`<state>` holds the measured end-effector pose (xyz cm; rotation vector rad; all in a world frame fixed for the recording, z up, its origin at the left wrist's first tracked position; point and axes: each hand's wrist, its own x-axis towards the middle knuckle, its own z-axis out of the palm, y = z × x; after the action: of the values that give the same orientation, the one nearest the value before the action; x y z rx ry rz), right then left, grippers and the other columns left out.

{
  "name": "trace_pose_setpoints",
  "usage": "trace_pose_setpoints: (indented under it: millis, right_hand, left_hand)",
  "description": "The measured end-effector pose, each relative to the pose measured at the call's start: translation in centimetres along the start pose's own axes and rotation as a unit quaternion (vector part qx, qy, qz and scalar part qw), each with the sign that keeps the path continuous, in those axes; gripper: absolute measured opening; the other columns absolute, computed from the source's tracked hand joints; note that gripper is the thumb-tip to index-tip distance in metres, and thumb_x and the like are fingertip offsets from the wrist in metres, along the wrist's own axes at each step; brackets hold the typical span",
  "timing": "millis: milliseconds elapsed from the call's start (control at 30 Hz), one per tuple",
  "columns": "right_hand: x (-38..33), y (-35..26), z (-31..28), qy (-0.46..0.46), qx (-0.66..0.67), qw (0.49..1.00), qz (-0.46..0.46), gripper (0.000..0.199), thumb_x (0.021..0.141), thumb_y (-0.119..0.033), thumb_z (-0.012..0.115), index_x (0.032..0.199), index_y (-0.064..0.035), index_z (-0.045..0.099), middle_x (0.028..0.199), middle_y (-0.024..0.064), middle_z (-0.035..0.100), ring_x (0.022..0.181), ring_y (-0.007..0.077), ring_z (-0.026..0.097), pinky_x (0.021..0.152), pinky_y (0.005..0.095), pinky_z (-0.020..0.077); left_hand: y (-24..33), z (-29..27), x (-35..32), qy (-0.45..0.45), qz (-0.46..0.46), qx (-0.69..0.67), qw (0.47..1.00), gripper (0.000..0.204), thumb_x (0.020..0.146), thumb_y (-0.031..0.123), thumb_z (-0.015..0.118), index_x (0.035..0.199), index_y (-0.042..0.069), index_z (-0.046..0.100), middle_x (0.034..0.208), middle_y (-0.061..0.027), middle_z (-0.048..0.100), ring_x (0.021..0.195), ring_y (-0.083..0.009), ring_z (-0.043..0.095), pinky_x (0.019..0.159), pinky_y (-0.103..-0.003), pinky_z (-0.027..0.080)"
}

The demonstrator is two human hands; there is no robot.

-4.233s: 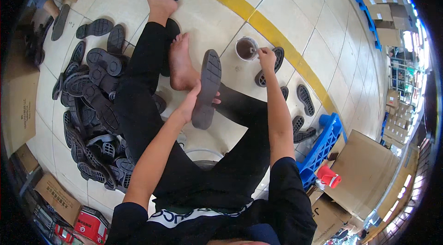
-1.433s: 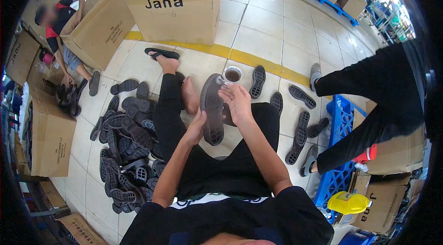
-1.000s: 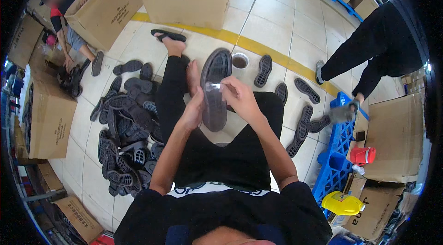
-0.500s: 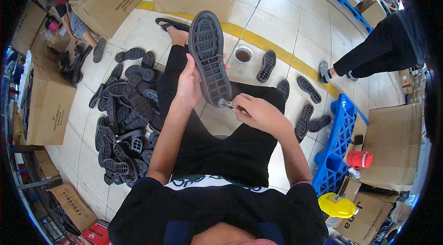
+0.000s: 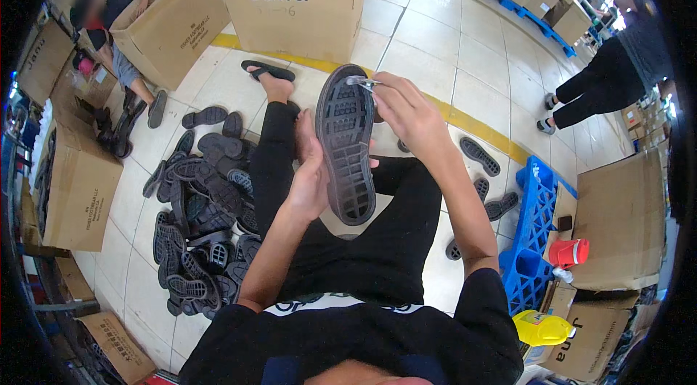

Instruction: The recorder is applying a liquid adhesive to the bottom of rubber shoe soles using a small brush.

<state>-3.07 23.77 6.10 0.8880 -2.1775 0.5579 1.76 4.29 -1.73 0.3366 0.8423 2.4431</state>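
1. Evidently pinched nearly together, the fingers of the right hand (image 5: 408,105) hold a slim, metallic-looking tool (image 5: 369,83), its pale tip pointing left.
2. Just left of those fingers is the wide far end of the dark outsole (image 5: 348,145); contact with the tip is hard to confirm.
3. From there the outsole's long axis runs back toward the body, its gridded face up.
4. Nearer its middle, the left hand (image 5: 310,180) grips it, thumb along the left edge, fingertips showing at the right.
5. Farther left of both hands lies a pile of outsoles (image 5: 210,203).
6. The right forearm (image 5: 461,200) angles inward from the lower right.
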Motion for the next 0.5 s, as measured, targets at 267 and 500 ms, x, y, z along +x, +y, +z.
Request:
trace_pose_setpoints:
  millis: [267, 500]
  right_hand:
    - [1.1, 0.2, -0.9, -0.010, -0.073, 0.994, -0.078, 0.025, 0.075, -0.001, 0.068, 0.099, 0.0021, 0.062, 0.112, 0.0123, 0.061, 0.097, 0.0259, 0.064, 0.078, 0.0333, 0.0551]
    - [0.4, 0.5, -0.5, -0.080, -0.159, 0.983, -0.049, 0.027, 0.077, -0.010, 0.068, 0.098, -0.0001, 0.055, 0.094, 0.0115, 0.058, 0.088, 0.0260, 0.061, 0.077, 0.0365, 0.0516]
  left_hand:
    - [0.1, 0.7, -0.5, -0.003, -0.014, 0.013, 1.000, 0.076, 0.096, 0.061, 0.018, 0.142, 0.004, 0.035, 0.134, -0.0187, 0.049, 0.114, -0.0322, 0.057, 0.096, -0.048, 0.048]
    - [0.2, 0.5, -0.7, 0.004, -0.012, 0.031, 0.999, 0.073, 0.097, 0.059, 0.017, 0.143, 0.005, 0.035, 0.134, -0.0177, 0.051, 0.114, -0.0309, 0.058, 0.095, -0.046, 0.049]
